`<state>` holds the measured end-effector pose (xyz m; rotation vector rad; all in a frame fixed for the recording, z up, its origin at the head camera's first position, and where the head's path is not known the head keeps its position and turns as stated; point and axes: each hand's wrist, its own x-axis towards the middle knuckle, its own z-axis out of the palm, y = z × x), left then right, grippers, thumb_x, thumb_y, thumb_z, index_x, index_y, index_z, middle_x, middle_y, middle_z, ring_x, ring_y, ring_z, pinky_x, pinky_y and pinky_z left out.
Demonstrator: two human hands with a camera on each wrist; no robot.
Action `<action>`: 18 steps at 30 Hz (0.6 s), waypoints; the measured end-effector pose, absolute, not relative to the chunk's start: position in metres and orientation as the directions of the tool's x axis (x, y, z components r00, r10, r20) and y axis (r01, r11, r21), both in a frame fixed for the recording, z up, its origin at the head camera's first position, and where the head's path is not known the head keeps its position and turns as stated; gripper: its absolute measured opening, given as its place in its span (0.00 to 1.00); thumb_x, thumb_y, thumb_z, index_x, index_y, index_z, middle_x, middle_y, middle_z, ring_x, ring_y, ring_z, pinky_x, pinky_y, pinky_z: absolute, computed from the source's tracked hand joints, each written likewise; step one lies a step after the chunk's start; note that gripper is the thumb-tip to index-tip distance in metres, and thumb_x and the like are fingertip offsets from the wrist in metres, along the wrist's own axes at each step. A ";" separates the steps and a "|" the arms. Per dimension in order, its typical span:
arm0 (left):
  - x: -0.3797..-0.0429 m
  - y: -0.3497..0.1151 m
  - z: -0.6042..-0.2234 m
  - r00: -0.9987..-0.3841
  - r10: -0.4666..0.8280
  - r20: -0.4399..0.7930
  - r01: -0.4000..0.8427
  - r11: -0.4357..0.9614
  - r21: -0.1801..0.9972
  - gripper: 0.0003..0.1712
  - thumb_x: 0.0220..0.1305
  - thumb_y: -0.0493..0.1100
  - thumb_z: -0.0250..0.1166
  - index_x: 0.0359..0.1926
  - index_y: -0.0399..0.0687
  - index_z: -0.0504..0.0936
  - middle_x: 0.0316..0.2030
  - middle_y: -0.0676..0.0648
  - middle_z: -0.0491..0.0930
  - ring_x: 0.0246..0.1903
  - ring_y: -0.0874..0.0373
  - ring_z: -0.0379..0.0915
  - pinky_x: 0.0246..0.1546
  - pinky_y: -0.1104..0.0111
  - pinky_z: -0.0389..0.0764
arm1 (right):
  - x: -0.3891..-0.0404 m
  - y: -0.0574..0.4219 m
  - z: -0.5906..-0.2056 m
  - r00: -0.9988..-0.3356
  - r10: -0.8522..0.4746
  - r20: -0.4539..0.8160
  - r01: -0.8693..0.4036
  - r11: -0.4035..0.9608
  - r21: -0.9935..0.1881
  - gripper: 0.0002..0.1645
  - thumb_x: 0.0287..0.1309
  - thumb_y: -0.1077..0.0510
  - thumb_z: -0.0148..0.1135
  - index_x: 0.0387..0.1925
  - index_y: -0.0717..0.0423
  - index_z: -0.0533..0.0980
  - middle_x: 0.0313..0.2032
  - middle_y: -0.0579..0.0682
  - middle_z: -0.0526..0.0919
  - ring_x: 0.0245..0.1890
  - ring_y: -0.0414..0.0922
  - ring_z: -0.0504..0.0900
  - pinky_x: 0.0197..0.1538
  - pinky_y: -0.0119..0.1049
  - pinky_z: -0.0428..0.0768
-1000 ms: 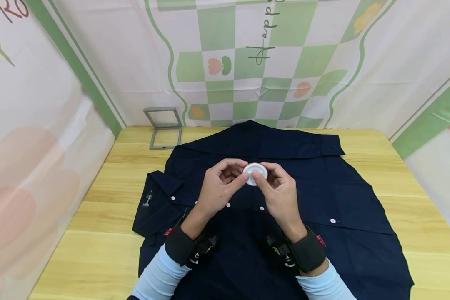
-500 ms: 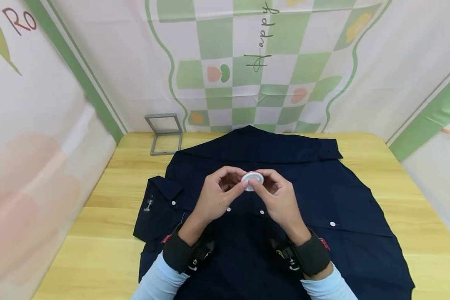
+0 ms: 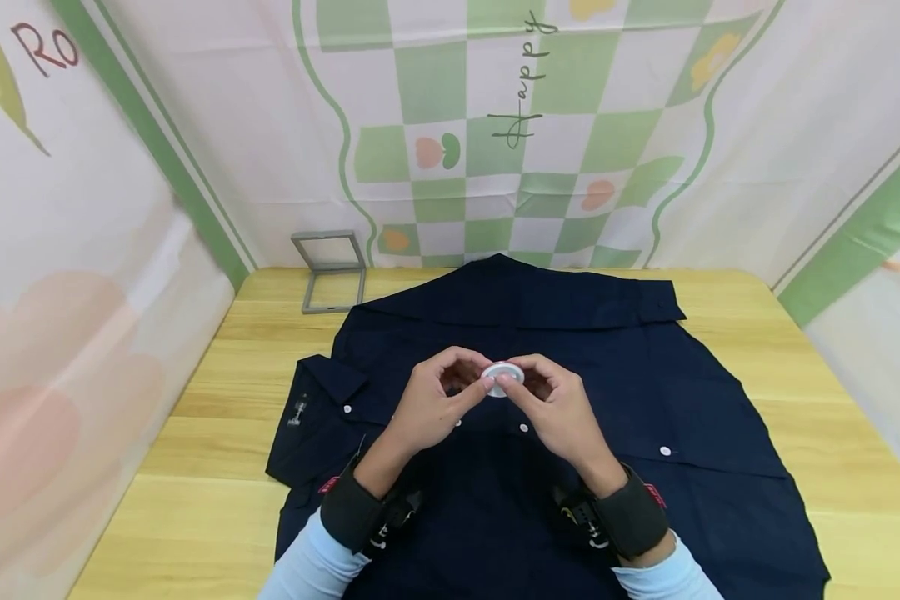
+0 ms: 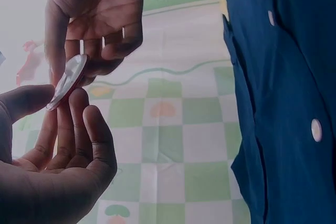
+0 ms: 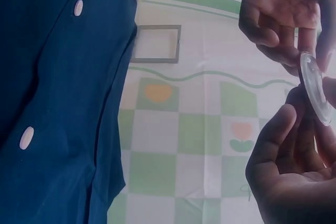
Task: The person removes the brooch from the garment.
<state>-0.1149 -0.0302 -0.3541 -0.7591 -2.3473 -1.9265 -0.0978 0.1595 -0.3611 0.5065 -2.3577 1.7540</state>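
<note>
A round badge [image 3: 507, 369] with a white back and a red edge is held up over the dark navy shirt [image 3: 607, 375]. My left hand [image 3: 431, 408] pinches its left side between thumb and fingers. On the opposite side, my right hand [image 3: 562, 410] pinches it too, its thumb pressed on the white back. In the left wrist view, the badge [image 4: 68, 80] is seen nearly edge-on between both hands. The right wrist view shows the badge [image 5: 314, 93] tilted, with its front face turned away. The shirt lies spread out with several white buttons, its collar towards the left.
A grey hinged frame [image 3: 333, 287] stands unfolded at the back left of the wooden table [image 3: 195, 483]. Patterned cloth [image 3: 427, 108] hangs behind the table and at the sides. Bare wood shows left and right of the shirt.
Both hands have moved slightly down in the head view with the badge. The badge has tipped, so its white back looks narrower. The head view has shifted a little.
</note>
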 end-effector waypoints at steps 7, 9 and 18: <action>-0.117 -0.034 -0.360 -0.876 0.359 0.323 0.406 0.185 0.895 0.09 0.65 0.37 0.66 0.45 0.41 0.81 0.38 0.43 0.82 0.35 0.61 0.78 0.35 0.71 0.80 | -0.100 0.163 -0.365 -0.926 -0.183 0.331 -0.373 0.299 -0.878 0.10 0.65 0.62 0.61 0.46 0.61 0.80 0.40 0.56 0.84 0.34 0.37 0.83 0.37 0.29 0.80; -0.117 -0.034 -0.361 -0.873 0.356 0.334 0.416 0.185 0.891 0.08 0.64 0.37 0.66 0.44 0.40 0.81 0.38 0.43 0.83 0.34 0.60 0.79 0.34 0.70 0.80 | -0.100 0.164 -0.365 -0.929 -0.184 0.322 -0.365 0.308 -0.879 0.10 0.65 0.62 0.62 0.46 0.60 0.80 0.40 0.54 0.84 0.34 0.36 0.82 0.36 0.29 0.80; -0.121 -0.038 -0.361 -0.871 0.340 0.355 0.427 0.166 0.889 0.09 0.64 0.35 0.66 0.44 0.38 0.81 0.38 0.41 0.82 0.34 0.61 0.78 0.35 0.70 0.80 | -0.106 0.173 -0.367 -0.936 -0.143 0.320 -0.350 0.316 -0.882 0.08 0.64 0.62 0.62 0.43 0.59 0.81 0.39 0.52 0.83 0.34 0.34 0.81 0.39 0.27 0.80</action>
